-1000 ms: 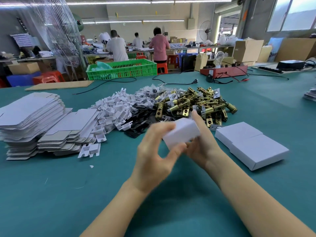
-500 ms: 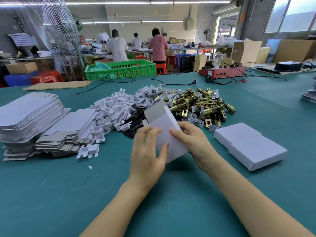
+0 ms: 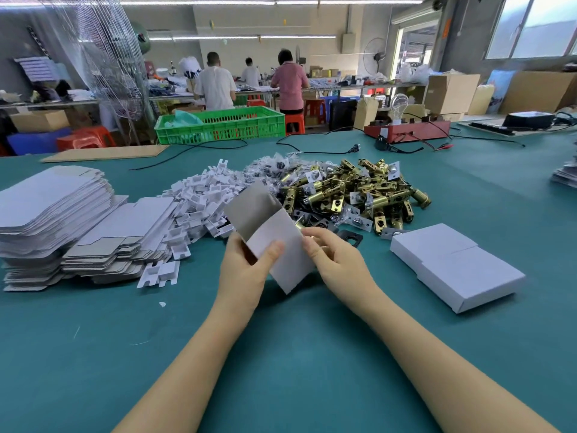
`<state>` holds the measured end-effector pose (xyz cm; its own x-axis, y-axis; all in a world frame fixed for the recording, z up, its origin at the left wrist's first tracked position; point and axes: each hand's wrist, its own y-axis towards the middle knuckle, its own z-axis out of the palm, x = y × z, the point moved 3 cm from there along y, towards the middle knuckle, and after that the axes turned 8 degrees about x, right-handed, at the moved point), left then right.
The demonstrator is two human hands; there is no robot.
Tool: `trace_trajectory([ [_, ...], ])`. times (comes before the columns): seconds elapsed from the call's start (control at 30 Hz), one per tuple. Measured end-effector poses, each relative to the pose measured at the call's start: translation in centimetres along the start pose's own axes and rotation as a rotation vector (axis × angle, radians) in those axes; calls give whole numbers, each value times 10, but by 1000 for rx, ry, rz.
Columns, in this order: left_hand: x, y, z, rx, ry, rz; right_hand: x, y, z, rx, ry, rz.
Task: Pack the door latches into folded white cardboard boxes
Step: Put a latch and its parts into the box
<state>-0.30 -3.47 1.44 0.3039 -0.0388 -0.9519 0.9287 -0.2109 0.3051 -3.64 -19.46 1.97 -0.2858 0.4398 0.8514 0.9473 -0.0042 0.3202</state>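
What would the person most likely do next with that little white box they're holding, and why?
Probably reach the right hand to the pile of brass latches and slide one into the box. The left hand holds the box with its grey flap up and its top open, nothing shows inside it, and the pile lies just beyond the fingers.

both forearms bare, no sleeves or gloves.

Flat blanks [image 3: 53,207] left, latches [image 3: 352,192] behind center (w/ inserts [image 3: 203,198] between), closed boxes [image 3: 456,264] right.
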Motion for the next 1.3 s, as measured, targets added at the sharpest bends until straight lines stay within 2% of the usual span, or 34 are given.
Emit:
trace_trajectory([
  [0.1,-2,-1,-13,-158,188,38,-12,2,-12,-204,-124,51],
  [0.2,-4,0,-22,-224,285,65,-26,4,-27,-258,-229,195],
  [0.3,0,1,-23,-205,239,33,-33,5,-32,-233,-285,230],
  [0.47,6,3,-20,-106,150,0,-32,8,-16,-23,-519,169],
  [0.53,10,4,-19,-82,157,-21,-31,8,-15,-9,-557,151],
  [0.77,15,8,-19,-73,136,-62,-29,6,-20,-89,-398,150],
  [0.87,16,8,-18,-65,119,-63,-31,5,-26,-206,-310,177],
  [0.93,17,10,-17,-38,102,-67,-34,6,-34,-305,-164,245],
  [1.03,17,10,-15,17,91,-84,-38,9,-42,-443,189,370],
  [1.1,17,11,-14,42,82,-87,-39,13,-43,-482,241,420],
  [1.2,17,11,-14,75,65,-83,-37,26,-38,-397,1,443],
  [1.3,17,11,-12,117,89,-75,-34,47,-33,-241,-388,304],
])
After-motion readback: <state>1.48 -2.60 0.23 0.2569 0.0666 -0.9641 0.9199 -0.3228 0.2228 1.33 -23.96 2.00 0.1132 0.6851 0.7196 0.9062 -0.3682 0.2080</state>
